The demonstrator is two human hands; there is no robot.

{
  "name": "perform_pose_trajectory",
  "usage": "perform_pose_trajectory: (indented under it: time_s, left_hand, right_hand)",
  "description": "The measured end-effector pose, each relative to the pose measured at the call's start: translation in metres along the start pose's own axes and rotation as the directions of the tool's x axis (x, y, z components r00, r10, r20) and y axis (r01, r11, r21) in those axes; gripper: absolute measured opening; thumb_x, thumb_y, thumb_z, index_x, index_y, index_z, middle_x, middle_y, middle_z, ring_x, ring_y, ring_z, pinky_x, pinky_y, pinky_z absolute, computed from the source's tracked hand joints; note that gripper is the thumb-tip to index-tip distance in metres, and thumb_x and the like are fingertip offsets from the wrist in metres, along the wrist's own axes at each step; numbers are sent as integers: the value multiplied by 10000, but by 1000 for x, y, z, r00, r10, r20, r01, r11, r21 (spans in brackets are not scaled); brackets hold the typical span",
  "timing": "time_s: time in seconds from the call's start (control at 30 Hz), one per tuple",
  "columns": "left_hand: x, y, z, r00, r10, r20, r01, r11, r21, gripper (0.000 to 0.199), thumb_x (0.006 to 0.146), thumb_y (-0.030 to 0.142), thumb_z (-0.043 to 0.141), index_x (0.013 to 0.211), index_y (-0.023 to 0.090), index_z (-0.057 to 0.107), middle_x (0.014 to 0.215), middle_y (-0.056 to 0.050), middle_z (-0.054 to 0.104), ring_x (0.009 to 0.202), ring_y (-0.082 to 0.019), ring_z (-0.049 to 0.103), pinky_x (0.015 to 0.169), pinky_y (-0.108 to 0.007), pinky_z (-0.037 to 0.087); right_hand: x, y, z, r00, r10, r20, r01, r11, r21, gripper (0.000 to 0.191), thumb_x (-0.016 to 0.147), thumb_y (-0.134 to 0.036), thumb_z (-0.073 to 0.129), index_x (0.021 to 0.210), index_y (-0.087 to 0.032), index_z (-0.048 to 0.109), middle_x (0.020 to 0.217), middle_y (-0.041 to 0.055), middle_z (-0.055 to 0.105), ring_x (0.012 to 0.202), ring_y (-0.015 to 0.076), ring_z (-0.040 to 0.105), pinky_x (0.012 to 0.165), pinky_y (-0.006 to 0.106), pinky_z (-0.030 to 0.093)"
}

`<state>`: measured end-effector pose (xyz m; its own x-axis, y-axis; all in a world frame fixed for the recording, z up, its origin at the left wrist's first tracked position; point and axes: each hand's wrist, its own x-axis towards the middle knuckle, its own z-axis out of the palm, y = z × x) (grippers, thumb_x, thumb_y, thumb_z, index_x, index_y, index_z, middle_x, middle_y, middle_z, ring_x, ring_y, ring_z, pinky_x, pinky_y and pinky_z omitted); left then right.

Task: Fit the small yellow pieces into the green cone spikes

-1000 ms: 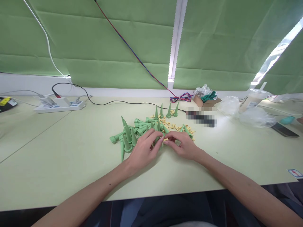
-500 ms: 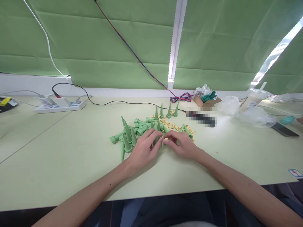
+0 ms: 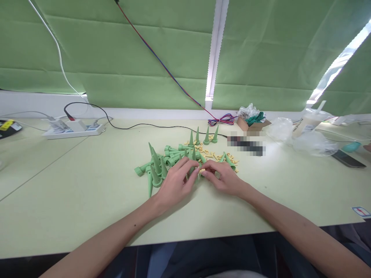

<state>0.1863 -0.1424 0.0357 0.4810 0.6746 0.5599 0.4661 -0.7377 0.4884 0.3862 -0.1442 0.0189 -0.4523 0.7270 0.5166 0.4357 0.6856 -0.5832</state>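
My left hand (image 3: 178,179) and my right hand (image 3: 222,177) meet at the near side of a pile of green plastic spikes (image 3: 174,156). Thumb and forefinger of the left hand are closed in a pinch; what they hold is hidden. A small yellow plastic piece (image 3: 202,169) shows between the right thumb and forefinger, close to the left fingertips. Several green cone-shaped spikes (image 3: 156,179) stand or lie by the left hand. Loose yellow pieces (image 3: 214,155) are scattered beyond both hands, and a few more spikes (image 3: 228,160) lie just past the right hand.
Upright green spikes (image 3: 206,137) stand at the back of the pile. A dark pixelated object (image 3: 246,146) on a black cable lies to the right. Farther off are a small cardboard box (image 3: 253,125), a bagged drink cup (image 3: 307,123), a phone (image 3: 349,158) and a power strip (image 3: 75,132).
Both hands stay nearly in place, with only a slight shift at the fingertips. The pile looks the same.
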Motion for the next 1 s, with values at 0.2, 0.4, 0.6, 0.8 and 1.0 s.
perform_pose_trajectory:
  time_s: [0.2, 0.4, 0.6, 0.8, 1.0]
  left_hand:
    - [-1, -1, 1, 1000, 6, 16, -7, 999, 35, 95, 975, 194, 479, 965, 191, 574, 836, 5, 549, 655, -86, 492, 580, -198, 413]
    - [-2, -2, 1, 1000, 19, 25, -20, 999, 50, 94, 975, 197, 477, 982, 196, 570, 826, 6, 548, 691, -100, 520, 616, -216, 422]
    - [-1, -1, 1, 1000, -7, 10, 6, 999, 47, 105, 978, 210, 473, 968, 199, 577, 834, 6, 554, 654, -90, 503, 580, -205, 413]
    - [0, -1, 0, 1000, -27, -9, 28, 999, 31, 128, 980, 236, 469, 968, 194, 589, 839, -7, 564, 638, -94, 502, 545, -202, 408]
    - [0, -1, 0, 1000, -22, 6, 22, 999, 43, 131, 981, 223, 463, 954, 193, 587, 840, -11, 570, 649, -99, 500, 574, -211, 414]
  right_hand:
    - [1, 0, 0, 999, -21, -25, 20, 999, -45, 207, 986, -278, 463, 818, -194, 548, 621, -25, 525, 528, 108, 446, 546, 225, 344]
    - [2, 2, 1, 999, -32, -30, 29, 995, -98, 347, 1001, -288, 430, 665, -198, 433, 543, -57, 360, 483, 93, 343, 524, 228, 288]
    - [3, 0, 0, 1000, 18, -5, -18, 999, -46, 230, 993, -321, 466, 822, -192, 550, 582, -47, 471, 515, 98, 419, 543, 223, 342]
    - [-1, -2, -1, 999, 35, 27, -36, 999, 36, 164, 971, -312, 509, 1086, -197, 526, 673, -23, 560, 584, 124, 512, 559, 233, 412]
    - [-1, -1, -1, 999, 23, 35, -24, 1000, 18, 116, 981, -306, 485, 1008, -204, 532, 648, -25, 544, 566, 127, 486, 549, 239, 393]
